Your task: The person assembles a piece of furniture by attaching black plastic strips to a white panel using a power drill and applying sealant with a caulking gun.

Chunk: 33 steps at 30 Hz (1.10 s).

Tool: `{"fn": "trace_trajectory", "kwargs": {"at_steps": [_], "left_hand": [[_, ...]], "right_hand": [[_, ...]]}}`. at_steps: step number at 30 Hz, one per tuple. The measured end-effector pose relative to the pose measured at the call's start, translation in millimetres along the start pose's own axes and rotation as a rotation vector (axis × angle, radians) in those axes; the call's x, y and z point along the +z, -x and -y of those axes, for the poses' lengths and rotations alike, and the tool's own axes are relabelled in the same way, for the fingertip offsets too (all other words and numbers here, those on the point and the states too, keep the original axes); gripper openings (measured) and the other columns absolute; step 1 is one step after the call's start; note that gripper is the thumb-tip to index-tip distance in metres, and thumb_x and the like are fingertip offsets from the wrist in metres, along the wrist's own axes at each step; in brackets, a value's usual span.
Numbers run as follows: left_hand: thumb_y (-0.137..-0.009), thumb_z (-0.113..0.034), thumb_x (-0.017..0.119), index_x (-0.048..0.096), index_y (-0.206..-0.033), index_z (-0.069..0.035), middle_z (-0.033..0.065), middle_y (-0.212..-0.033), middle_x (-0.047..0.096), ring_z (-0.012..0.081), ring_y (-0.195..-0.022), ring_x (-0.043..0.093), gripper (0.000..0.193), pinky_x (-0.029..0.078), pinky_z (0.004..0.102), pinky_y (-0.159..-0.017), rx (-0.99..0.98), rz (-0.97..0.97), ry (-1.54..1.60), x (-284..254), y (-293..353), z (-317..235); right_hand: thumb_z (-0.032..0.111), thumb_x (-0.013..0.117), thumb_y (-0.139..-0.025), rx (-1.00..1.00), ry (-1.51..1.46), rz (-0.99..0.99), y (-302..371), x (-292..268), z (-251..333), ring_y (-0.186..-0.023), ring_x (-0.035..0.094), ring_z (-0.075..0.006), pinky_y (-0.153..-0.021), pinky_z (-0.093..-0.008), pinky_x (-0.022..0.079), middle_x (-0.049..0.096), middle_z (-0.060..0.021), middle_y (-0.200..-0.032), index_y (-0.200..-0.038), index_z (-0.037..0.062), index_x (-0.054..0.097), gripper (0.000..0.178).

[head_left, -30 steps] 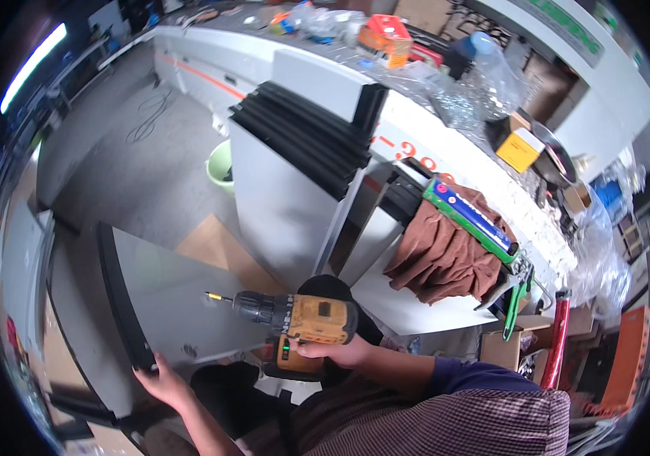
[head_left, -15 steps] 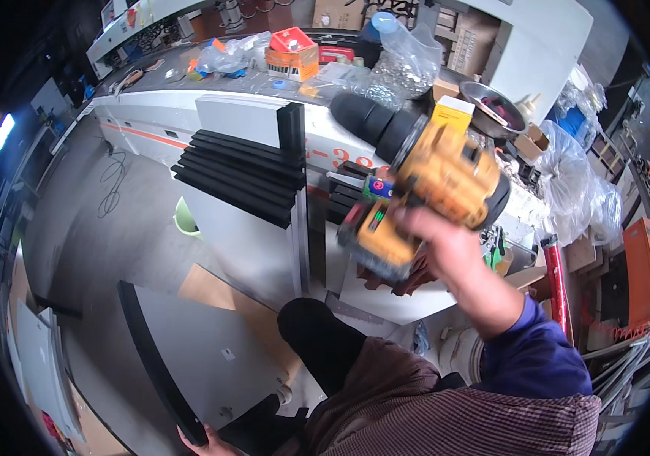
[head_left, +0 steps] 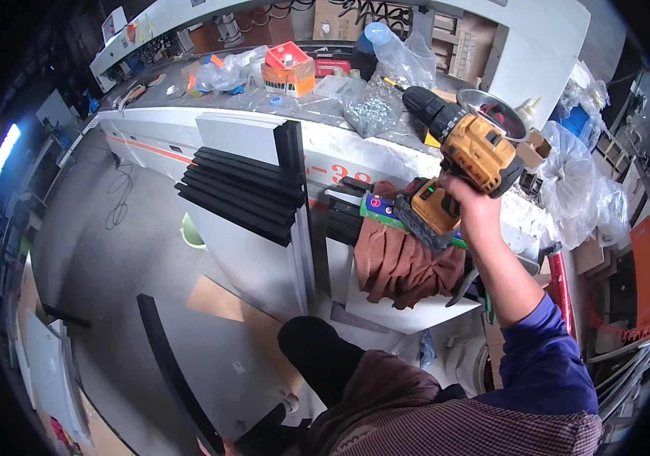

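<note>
My right hand grips a yellow and black cordless drill by its handle, raised above the workbench side. The drill's bit points to the far left, and a small green light shows near its battery. At the lower edge, my left hand closes on the near end of a black edge strip, only partly in view. That strip runs along the left side of a grey panel, tilted in front of my knee. Below the drill, a brown cloth is draped near a blue and green packet.
Black profile strips lie stacked against white panels, beside an upright black post. On the bench are an orange box, a bag of screws and a metal bowl. A red cylinder stands at right.
My right hand has carried the drill to the right and slightly away, uncovering the brown cloth. The panel and my left hand appear shifted slightly right and down, along with the whole view.
</note>
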State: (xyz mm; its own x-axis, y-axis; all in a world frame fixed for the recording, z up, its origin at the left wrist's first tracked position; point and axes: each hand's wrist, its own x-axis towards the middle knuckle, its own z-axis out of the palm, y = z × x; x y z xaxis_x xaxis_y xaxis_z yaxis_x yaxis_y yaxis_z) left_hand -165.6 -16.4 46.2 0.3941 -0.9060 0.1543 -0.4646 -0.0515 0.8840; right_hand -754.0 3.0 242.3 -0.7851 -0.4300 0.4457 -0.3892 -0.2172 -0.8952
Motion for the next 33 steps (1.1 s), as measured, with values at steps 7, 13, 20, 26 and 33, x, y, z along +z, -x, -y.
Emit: {"fn": "trace_trajectory", "kwargs": {"at_steps": [7,13,20,26,33], "left_hand": [[-0.085,-0.018,0.076,0.062,-0.110,0.016,0.0213,-0.104,0.068,0.0283,-0.085,0.061,0.044,0.049,0.0408,-0.083,-0.215,0.030,-0.046,6.2,16.5,-0.2],[-0.086,-0.034,0.075,0.062,-0.083,0.017,0.0137,-0.063,0.060,0.0208,-0.055,0.041,0.052,0.041,0.0420,-0.052,-0.271,0.026,-0.405,12.2,21.3,5.3],[-0.085,-0.028,0.076,0.059,-0.120,0.009,0.0204,-0.102,0.068,0.0250,-0.085,0.061,0.054,0.049,0.0390,-0.076,-0.315,0.225,-0.224,27.2,44.6,-11.1],[-0.085,-0.021,0.074,0.053,-0.129,0.005,0.0209,-0.113,0.065,0.0311,-0.098,0.059,0.055,0.047,0.0420,-0.085,-0.381,0.509,-0.316,32.4,55.8,-64.4],[-0.093,0.004,0.048,0.054,-0.115,0.001,0.0118,-0.101,0.064,0.0195,-0.085,0.061,0.023,0.053,0.0320,-0.081,0.063,0.301,0.140,7.1,16.3,-127.5]], "right_hand": [[0.002,0.069,-0.078,0.054,0.039,-0.037,15.7,7.2,3.3,-0.092,0.064,-0.0152,-0.081,-0.0293,0.050,0.068,-0.0060,-0.103,-0.111,-0.0001,0.064,0.034],[0.003,0.063,-0.082,0.187,-0.197,0.308,68.5,6.5,19.8,-0.101,0.064,-0.0195,-0.088,-0.0350,0.051,0.066,-0.0082,-0.110,-0.118,0.0024,0.062,0.036],[0.000,0.074,-0.077,0.387,-0.305,0.639,139.4,13.7,-14.6,-0.113,0.061,-0.0219,-0.098,-0.0381,0.048,0.062,-0.0107,-0.123,-0.130,0.0014,0.050,0.059],[0.007,0.082,-0.074,0.587,-0.376,0.726,178.5,33.7,-29.3,-0.109,0.061,-0.0174,-0.095,-0.0334,0.048,0.062,-0.0104,-0.120,-0.129,-0.0008,0.046,0.066],[0.013,0.080,-0.075,0.414,-0.448,0.906,155.4,68.8,14.6,-0.110,0.062,-0.0206,-0.096,-0.0343,0.048,0.063,-0.0131,-0.121,-0.125,0.0000,0.055,0.058]]}}
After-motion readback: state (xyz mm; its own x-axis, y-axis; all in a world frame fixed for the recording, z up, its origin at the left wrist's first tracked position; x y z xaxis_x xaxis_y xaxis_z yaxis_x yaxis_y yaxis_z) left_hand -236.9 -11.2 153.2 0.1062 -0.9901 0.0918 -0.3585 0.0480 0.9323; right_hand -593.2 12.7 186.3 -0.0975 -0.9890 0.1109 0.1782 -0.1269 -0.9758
